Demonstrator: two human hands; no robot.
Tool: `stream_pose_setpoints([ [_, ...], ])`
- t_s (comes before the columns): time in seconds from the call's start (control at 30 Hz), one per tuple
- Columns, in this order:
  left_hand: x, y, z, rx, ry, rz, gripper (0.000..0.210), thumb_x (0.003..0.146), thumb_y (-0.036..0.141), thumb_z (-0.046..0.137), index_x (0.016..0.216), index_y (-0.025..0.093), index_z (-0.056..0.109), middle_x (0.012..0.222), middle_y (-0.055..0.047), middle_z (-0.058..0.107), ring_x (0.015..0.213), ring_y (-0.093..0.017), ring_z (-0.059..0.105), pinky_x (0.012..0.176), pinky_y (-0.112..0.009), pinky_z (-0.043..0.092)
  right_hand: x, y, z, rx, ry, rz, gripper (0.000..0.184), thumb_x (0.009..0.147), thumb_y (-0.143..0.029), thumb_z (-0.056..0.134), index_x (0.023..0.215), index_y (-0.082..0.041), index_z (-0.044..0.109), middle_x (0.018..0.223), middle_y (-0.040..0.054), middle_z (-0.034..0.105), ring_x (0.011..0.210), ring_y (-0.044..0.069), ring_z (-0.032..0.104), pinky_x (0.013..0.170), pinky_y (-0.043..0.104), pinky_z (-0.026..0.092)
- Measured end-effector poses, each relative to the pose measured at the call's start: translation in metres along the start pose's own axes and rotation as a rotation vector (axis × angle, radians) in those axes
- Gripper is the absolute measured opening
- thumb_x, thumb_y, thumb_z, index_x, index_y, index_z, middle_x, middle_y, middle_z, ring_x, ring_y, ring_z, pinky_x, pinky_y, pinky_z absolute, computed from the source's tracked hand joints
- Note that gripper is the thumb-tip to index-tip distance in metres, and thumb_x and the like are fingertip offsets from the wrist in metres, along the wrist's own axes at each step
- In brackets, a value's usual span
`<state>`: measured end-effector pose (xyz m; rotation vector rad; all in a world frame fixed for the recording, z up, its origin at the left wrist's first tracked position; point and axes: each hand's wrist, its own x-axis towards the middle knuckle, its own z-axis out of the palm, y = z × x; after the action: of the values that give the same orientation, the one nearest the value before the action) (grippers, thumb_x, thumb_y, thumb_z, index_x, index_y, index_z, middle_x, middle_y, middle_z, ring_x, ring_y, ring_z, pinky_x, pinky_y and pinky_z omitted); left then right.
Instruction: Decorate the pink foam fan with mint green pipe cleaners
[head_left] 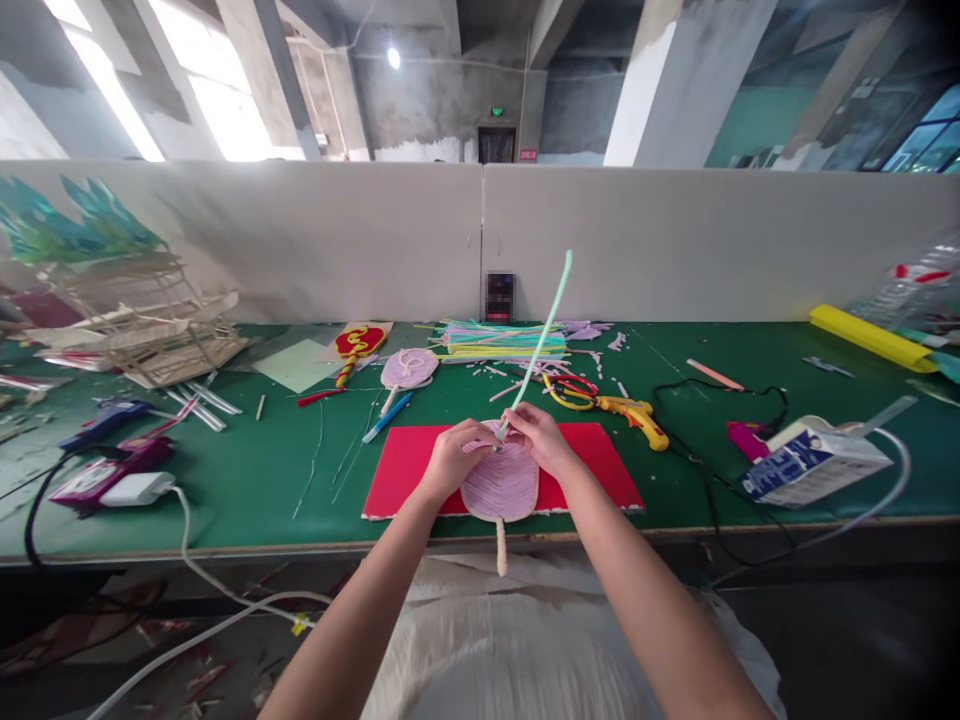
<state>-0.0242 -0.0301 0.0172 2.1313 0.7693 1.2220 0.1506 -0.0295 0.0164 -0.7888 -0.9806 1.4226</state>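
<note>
Left hand (450, 458) curled around the upper left rim of a lilac fan (501, 485), fingers closed on its edge. Right hand (541, 440) pinched shut on the lower end of a long pale-green strip (541, 335), thin and flexible-looking, rising aslant toward the far edge of the tabletop (247, 480). Fan rounded, leaf-shaped, ribbed in fine parallel lines, bordered in cream, with a slim cream handle (500, 547) hanging past the near edge of the tabletop. Held just above a flat red sheet (409, 470), rectangular, matte, lying at the middle of the near edge.

Tabletop covered in green, felt-like material, littered with short offcuts. Behind the red sheet, toward the far edge, a loose bundle of multicoloured strips (501, 340); left of it a second lilac fan (409, 368) lying flat, and a red-and-yellow fan (358, 342). Just right of the hands, a yellow glue gun (639, 415) with black cord, beside scissors (571, 390) with red and yellow loops. Near the right end, a blue-and-white carton (806, 465), boxy, tipped on its side. At the left end, a white adapter (135, 488) with cable trailing off the near edge, and a slatted wooden model (161, 320).
</note>
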Motion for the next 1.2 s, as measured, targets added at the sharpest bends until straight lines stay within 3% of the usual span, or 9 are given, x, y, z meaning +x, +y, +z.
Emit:
stream_pose_setpoints([
  [0.23, -0.001, 0.001, 0.001, -0.047, -0.007, -0.039, 0.008, 0.076, 0.018, 0.063, 0.08, 0.019, 0.069, 0.083, -0.004, 0.069, 0.08, -0.016, 0.064, 0.073, -0.026, 0.049, 0.001, 0.002, -0.001, -0.021, -0.002, 0.029, 0.025, 0.063, -0.039, 0.075, 0.07, -0.02, 0.06, 0.061, -0.0047, 0.056, 0.056, 0.009, 0.054, 0.056, 0.022, 0.047],
  [0.57, 0.0, 0.001, 0.003, 0.064, 0.016, 0.091, 0.012, 0.081, 0.023, 0.059, 0.083, 0.021, 0.07, 0.095, -0.007, 0.065, 0.087, -0.016, 0.062, 0.077, -0.028, 0.05, -0.001, 0.001, 0.002, -0.017, -0.017, 0.028, 0.024, 0.063, -0.037, 0.075, 0.074, -0.02, 0.062, 0.069, -0.0029, 0.06, 0.065, 0.011, 0.057, 0.061, 0.023, 0.048],
  [0.73, 0.012, 0.009, 0.006, 0.061, 0.059, 0.09, 0.012, 0.081, 0.025, 0.059, 0.086, 0.021, 0.069, 0.09, -0.006, 0.063, 0.083, -0.015, 0.061, 0.074, -0.026, 0.048, -0.001, 0.001, 0.001, 0.016, -0.009, 0.037, 0.024, 0.06, -0.034, 0.077, 0.068, -0.019, 0.06, 0.066, -0.0036, 0.058, 0.062, 0.009, 0.055, 0.059, 0.021, 0.047],
  [0.9, 0.025, 0.003, 0.012, -0.187, 0.238, -0.075, 0.017, 0.078, 0.032, 0.062, 0.074, 0.017, 0.067, 0.081, -0.005, 0.064, 0.079, -0.015, 0.06, 0.071, -0.026, 0.048, 0.0, 0.002, -0.001, 0.07, 0.023, 0.01, 0.025, 0.062, -0.036, 0.076, 0.068, -0.018, 0.06, 0.063, -0.0033, 0.058, 0.061, 0.008, 0.055, 0.058, 0.021, 0.046],
  [1.03, 0.022, -0.005, 0.014, -0.457, 0.216, -0.293, 0.022, 0.07, 0.034, 0.069, 0.078, 0.015, 0.067, 0.077, -0.004, 0.066, 0.069, -0.013, 0.059, 0.064, -0.024, 0.048, 0.001, 0.002, 0.0, 0.082, 0.02, -0.013, 0.026, 0.064, -0.038, 0.075, 0.073, -0.018, 0.062, 0.065, -0.0021, 0.06, 0.06, 0.009, 0.056, 0.057, 0.022, 0.046],
  [1.2, 0.018, -0.004, 0.012, -0.567, 0.217, -0.384, 0.024, 0.063, 0.033, 0.074, 0.075, 0.014, 0.066, 0.073, -0.003, 0.066, 0.066, -0.012, 0.059, 0.063, -0.024, 0.048, 0.0, -0.001, 0.003, 0.086, 0.025, -0.027, 0.026, 0.062, -0.037, 0.076, 0.073, -0.018, 0.062, 0.063, -0.0021, 0.062, 0.055, 0.009, 0.055, 0.056, 0.023, 0.046],
])
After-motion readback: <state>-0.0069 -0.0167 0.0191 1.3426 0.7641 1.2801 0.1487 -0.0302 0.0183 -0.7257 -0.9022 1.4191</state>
